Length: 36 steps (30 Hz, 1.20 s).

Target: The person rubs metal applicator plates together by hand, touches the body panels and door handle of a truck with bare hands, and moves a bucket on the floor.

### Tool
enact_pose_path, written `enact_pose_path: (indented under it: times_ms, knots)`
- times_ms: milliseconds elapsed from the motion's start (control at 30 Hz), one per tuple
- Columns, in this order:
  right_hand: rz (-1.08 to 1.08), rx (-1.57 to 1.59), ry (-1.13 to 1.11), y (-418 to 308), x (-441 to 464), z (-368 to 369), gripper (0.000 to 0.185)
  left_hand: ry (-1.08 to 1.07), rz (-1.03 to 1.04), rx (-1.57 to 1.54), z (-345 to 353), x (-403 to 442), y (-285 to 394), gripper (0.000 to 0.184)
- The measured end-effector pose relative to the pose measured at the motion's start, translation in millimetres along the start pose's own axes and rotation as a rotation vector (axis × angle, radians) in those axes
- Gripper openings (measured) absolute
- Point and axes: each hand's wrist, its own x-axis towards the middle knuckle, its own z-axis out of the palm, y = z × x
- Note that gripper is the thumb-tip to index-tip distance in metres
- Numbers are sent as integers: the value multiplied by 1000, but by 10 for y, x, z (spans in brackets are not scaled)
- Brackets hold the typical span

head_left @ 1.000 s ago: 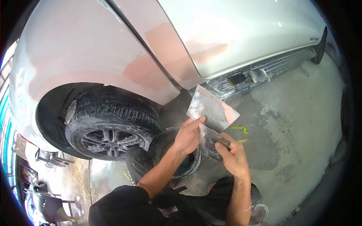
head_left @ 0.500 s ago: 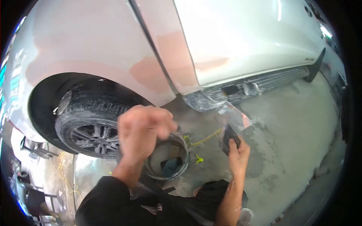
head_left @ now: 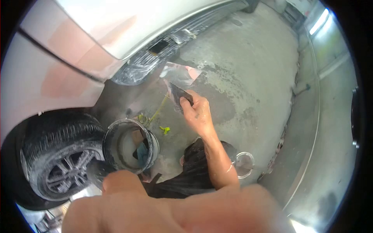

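Observation:
My right hand [head_left: 199, 112] is closed on a dark, flat, thin piece [head_left: 180, 96], thumb on top; its kind is unclear. Just beyond it is a pale sheet [head_left: 178, 75] with a pink patch at one corner; I cannot tell whether they touch. My left hand [head_left: 167, 213] fills the bottom of the view, very close and blurred, its fingers unreadable. Left of my right hand stands a bucket [head_left: 110, 149] with cloudy liquid, a brown block [head_left: 137, 136] and a dark blue-grey piece [head_left: 143, 153].
A white vehicle body [head_left: 97, 23] with pinkish patches runs along the upper left, above a dusty tyre [head_left: 64, 134] and a side step [head_left: 155, 50]. A yellow-green object [head_left: 164, 130] lies on the wet concrete floor [head_left: 248, 93]. A round container [head_left: 245, 178] stands at lower right.
The view has turned right, showing more floor and wall. My left hand has come from in front of the wheel to close below the camera. My right hand still grips the dark piece.

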Motion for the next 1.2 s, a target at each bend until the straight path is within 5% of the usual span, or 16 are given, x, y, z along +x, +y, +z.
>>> enact_pose_path:
  times_ms: [1200]
  knots:
    - [-49, -32, -45, -112, -5, 67, 29, 119, 39, -235, 174, -346, -82, 23]
